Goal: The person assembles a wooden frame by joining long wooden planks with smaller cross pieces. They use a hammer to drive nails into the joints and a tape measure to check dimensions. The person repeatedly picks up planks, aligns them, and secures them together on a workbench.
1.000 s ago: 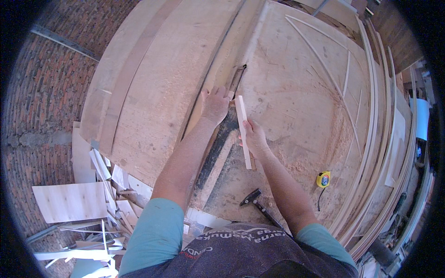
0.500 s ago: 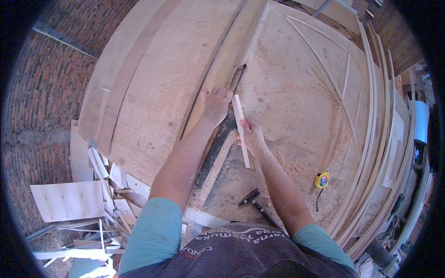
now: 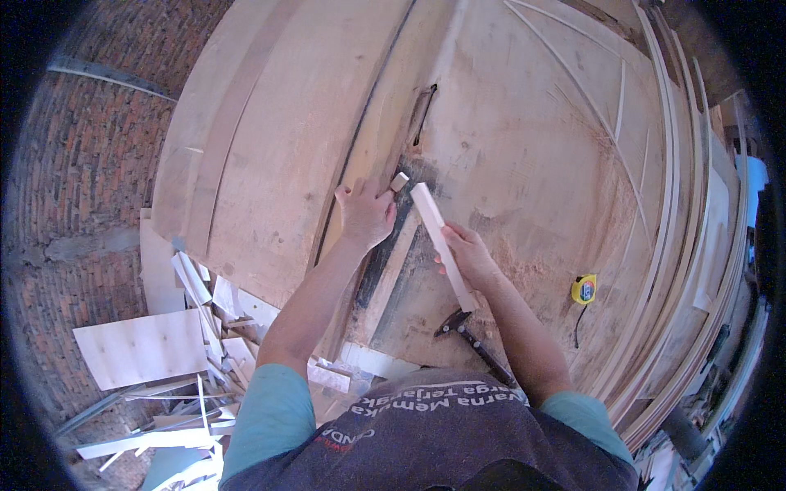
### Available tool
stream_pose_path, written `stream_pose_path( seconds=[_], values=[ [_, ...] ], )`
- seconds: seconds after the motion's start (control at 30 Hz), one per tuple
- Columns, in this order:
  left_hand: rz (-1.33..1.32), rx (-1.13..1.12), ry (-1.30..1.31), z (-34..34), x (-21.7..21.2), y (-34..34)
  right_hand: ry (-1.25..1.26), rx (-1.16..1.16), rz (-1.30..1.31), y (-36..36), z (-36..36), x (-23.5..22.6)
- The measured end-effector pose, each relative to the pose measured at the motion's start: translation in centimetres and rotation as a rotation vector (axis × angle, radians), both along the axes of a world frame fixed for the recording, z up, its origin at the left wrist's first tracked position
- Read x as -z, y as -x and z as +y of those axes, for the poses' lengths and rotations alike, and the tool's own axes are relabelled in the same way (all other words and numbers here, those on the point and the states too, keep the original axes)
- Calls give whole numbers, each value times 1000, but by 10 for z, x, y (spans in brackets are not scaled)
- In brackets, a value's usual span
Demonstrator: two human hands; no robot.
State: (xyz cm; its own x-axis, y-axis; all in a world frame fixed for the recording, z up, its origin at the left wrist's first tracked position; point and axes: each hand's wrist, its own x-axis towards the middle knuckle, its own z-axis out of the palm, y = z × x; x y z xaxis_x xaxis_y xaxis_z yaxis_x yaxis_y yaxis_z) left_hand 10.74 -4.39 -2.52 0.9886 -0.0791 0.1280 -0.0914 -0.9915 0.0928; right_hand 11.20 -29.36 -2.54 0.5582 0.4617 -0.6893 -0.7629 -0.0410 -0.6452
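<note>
While the right hand [image 3: 471,255] is clenched around a long pale wooden strip [image 3: 442,244], holding it slanted above the bench [image 3: 532,147], the left hand [image 3: 366,214] grips a small wooden block [image 3: 399,182] between fingers and thumb, just beside the strip's upper end. Both hands sit over a dark slot [image 3: 385,250] that runs down the middle of the sawdust-covered bench. A hammer [image 3: 471,340] lies on the bench near the person's body, just below the strip's lower end. A yellow tape measure [image 3: 583,290] rests to the right, well apart from the hands. Pale offcuts [image 3: 164,352] lie scattered on the floor to the left, beside a brick wall [image 3: 74,188].
</note>
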Motion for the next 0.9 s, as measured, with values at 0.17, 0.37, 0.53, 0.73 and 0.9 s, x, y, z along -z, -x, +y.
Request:
stream_pose_path(
  seconds=[0.17, 0.37, 0.53, 0.73, 0.9],
  values=[
    [-116, -71, 57, -11, -2, 3, -41, 70, 34, 9, -34, -16],
    [-72, -102, -28, -26, 8, -14, -30, 55, -1, 19, -52, -22],
    [50, -192, -132, -30, 19, -21, -128, 33, 28, 25, -65, -23],
    [-40, -244, 55, -40, -14, -5, -326, 54, 32, 29, -79, -31],
    [-401, -423, 357, -3, -27, 45, -348, 29, -24, 31, -84, -37]
  ],
)
